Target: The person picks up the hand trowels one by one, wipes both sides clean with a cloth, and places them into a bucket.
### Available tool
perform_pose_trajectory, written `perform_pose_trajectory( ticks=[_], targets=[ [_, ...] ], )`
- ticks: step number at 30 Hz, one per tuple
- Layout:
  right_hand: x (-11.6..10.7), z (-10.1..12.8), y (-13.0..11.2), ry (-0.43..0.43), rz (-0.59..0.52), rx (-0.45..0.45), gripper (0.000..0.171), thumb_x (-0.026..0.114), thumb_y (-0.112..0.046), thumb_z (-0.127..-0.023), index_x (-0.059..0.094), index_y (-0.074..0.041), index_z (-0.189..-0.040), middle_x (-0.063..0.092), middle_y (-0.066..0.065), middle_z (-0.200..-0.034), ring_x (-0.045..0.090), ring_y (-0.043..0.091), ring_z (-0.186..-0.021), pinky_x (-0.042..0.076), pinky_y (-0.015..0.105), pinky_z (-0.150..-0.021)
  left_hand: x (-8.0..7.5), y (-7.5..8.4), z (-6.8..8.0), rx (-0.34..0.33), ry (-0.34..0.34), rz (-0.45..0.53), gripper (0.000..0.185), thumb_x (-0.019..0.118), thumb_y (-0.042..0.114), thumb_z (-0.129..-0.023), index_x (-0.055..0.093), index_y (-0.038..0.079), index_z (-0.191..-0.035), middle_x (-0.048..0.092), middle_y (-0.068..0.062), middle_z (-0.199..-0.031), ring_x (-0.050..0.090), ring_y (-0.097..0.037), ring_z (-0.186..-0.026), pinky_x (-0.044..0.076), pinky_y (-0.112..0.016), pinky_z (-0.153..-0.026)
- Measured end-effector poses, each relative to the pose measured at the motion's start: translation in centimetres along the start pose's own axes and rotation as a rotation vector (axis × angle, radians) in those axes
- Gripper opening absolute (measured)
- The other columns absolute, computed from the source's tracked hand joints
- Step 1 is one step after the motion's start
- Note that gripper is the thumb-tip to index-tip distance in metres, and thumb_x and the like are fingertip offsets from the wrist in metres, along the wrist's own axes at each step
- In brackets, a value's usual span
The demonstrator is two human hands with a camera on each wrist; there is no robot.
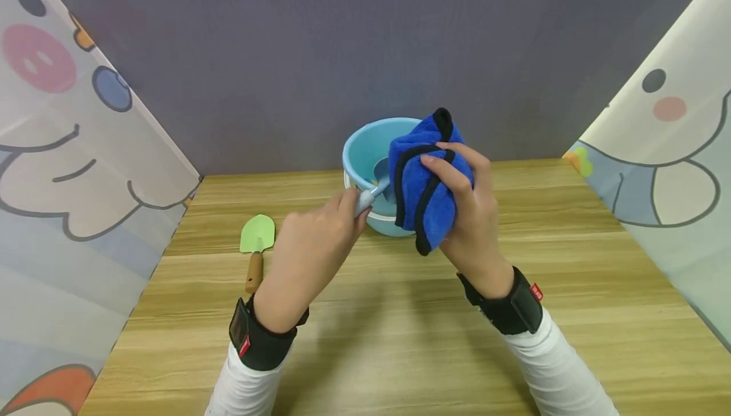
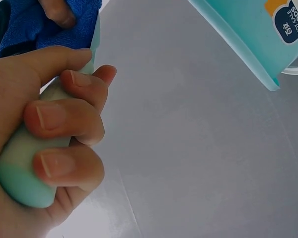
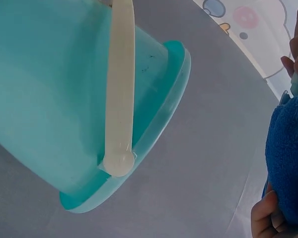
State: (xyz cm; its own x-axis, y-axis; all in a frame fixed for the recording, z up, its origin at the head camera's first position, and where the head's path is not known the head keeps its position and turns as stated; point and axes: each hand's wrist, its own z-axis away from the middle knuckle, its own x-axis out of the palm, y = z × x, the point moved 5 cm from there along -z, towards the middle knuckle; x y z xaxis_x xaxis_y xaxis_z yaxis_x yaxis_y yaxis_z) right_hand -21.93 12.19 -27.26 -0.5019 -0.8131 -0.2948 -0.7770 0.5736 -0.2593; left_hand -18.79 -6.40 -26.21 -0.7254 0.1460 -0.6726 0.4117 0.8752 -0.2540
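Left hand (image 1: 320, 232): fingers curled round a pale scoop (image 1: 374, 189) handle, before the bucket (image 1: 371, 149).
Right hand (image 1: 465, 203): grips a blue cloth (image 1: 425, 181) against the scoop.
Green trowel (image 1: 257, 238): left of bucket.

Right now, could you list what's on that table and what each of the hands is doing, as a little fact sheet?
Left hand: grips the pale blue scoop handle
Right hand: holds a folded blue cloth
Cloth position: against the scoop's blade, in front of the bucket
Bucket: light blue, on the wooden table
Also there: green trowel, lying left of the hands
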Motion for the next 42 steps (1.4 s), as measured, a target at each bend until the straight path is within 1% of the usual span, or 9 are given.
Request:
perform_pose_trajectory(
  ticks=[3,11,15,18,22,29,35,39,42],
  targets=[
    [0.0,0.0,0.1,0.005,-0.001,0.002,0.055,0.075,0.005,-0.085,0.053,-0.017,-0.130,0.050,0.025,-0.136,0.058,0.044,-0.127,0.052,0.055,-0.104,0.0,-0.2,0.0,-0.002,-0.003,0.003,0.032,0.069,0.029,-0.097,0.054,0.004,-0.085,0.041,0.002,-0.060,0.032,-0.009,-0.043,0.027,-0.026,-0.036],
    [-0.4,-0.6,0.6,0.065,-0.021,0.012,0.054,0.075,0.006,-0.085,0.053,-0.017,-0.129,0.050,0.026,-0.134,0.056,0.044,-0.128,0.048,0.051,-0.109,-0.1,-0.7,0.0,-0.029,0.008,0.018,0.033,0.071,0.030,-0.096,0.055,0.004,-0.085,0.041,0.002,-0.060,0.032,-0.010,-0.044,0.026,-0.027,-0.037],
    [-0.6,-0.6,0.8,0.082,-0.034,0.021,0.057,0.078,0.006,-0.082,0.054,-0.018,-0.128,0.049,0.026,-0.134,0.055,0.044,-0.129,0.047,0.051,-0.110,-0.2,-0.9,0.1,-0.036,0.022,0.031,0.032,0.073,0.028,-0.094,0.056,0.004,-0.086,0.041,0.002,-0.060,0.033,-0.011,-0.044,0.026,-0.027,-0.037],
    [-0.8,-0.7,1.0,0.094,-0.033,0.029,0.059,0.080,0.004,-0.081,0.054,-0.018,-0.129,0.049,0.026,-0.135,0.054,0.044,-0.129,0.046,0.051,-0.111,-0.1,-1.1,0.2,-0.037,0.029,0.034,0.030,0.072,0.028,-0.095,0.056,0.003,-0.087,0.041,0.002,-0.060,0.033,-0.010,-0.043,0.026,-0.027,-0.037],
    [-1.0,-0.9,1.3,0.106,-0.025,0.038,0.055,0.078,0.002,-0.084,0.053,-0.018,-0.129,0.049,0.027,-0.135,0.053,0.043,-0.130,0.046,0.051,-0.111,0.0,-1.3,0.3,-0.040,0.023,0.044,0.030,0.069,0.028,-0.097,0.057,0.002,-0.088,0.041,0.002,-0.061,0.032,-0.010,-0.044,0.024,-0.026,-0.037],
    [-1.4,-1.1,1.8,0.116,-0.026,0.067,0.045,0.074,-0.007,-0.090,0.054,-0.019,-0.129,0.049,0.027,-0.136,0.050,0.040,-0.133,0.044,0.050,-0.112,0.0,-1.7,0.3,-0.063,0.001,0.056,0.031,0.069,0.029,-0.098,0.056,0.002,-0.088,0.038,0.002,-0.061,0.030,-0.010,-0.045,0.023,-0.026,-0.039],
    [-1.8,-1.2,2.3,0.123,-0.030,0.098,0.047,0.075,-0.005,-0.088,0.055,-0.018,-0.129,0.048,0.028,-0.136,0.048,0.038,-0.135,0.043,0.049,-0.112,0.0,-1.9,0.2,-0.088,-0.020,0.061,0.031,0.069,0.029,-0.098,0.055,0.003,-0.087,0.038,0.001,-0.062,0.031,-0.010,-0.045,0.024,-0.026,-0.038],
    [-2.0,-1.3,2.5,0.125,-0.027,0.108,0.050,0.076,-0.004,-0.086,0.055,-0.018,-0.129,0.048,0.028,-0.136,0.047,0.037,-0.136,0.043,0.048,-0.113,0.0,-2.1,0.2,-0.113,-0.034,0.066,0.027,0.067,0.026,-0.099,0.057,0.002,-0.091,0.042,0.000,-0.063,0.033,-0.011,-0.045,0.025,-0.027,-0.038],
    [-2.1,-1.3,2.6,0.127,-0.019,0.117,0.051,0.077,-0.004,-0.086,0.054,-0.019,-0.130,0.047,0.027,-0.137,0.046,0.035,-0.137,0.042,0.047,-0.113,-0.1,-2.2,0.2,-0.140,-0.031,0.061,0.022,0.067,0.021,-0.098,0.058,0.001,-0.093,0.044,-0.001,-0.063,0.033,-0.012,-0.044,0.026,-0.027,-0.038]
  ],
)
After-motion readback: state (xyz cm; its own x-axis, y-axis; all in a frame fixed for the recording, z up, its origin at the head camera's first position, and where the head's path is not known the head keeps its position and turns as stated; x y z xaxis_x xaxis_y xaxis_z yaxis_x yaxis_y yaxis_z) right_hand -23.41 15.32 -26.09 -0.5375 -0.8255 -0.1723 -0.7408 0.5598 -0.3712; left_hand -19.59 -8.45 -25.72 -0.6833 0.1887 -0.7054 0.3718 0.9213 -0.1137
